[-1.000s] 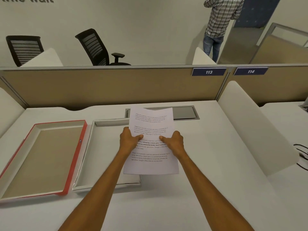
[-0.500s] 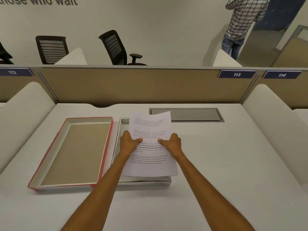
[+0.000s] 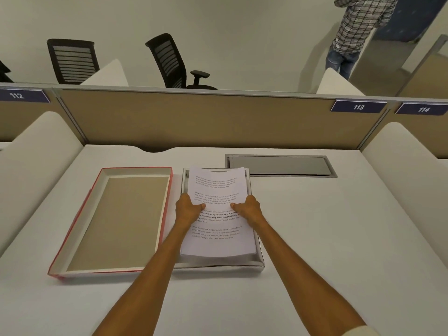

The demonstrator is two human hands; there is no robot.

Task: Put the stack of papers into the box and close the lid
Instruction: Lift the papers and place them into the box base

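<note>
Head view showed the stack of papers [image 3: 217, 214] lying over the open silver-walled box [image 3: 260, 260], its far edge curling up near the box's back wall. The left hand [image 3: 188, 210] gripped the stack's left edge, thumb pressed on the printed top sheet; the right hand [image 3: 248, 209] gripped the right edge the same way. The red-edged lid [image 3: 72, 238] lay upturned just beside the box on the left, on the white desk [image 3: 315, 238]. A grey hatch [image 3: 278, 164] sat in the desk behind the box.

White papers [image 3: 218, 214], grey box [image 3: 260, 259], red-edged lid [image 3: 72, 238], white desk [image 3: 315, 238].
</note>
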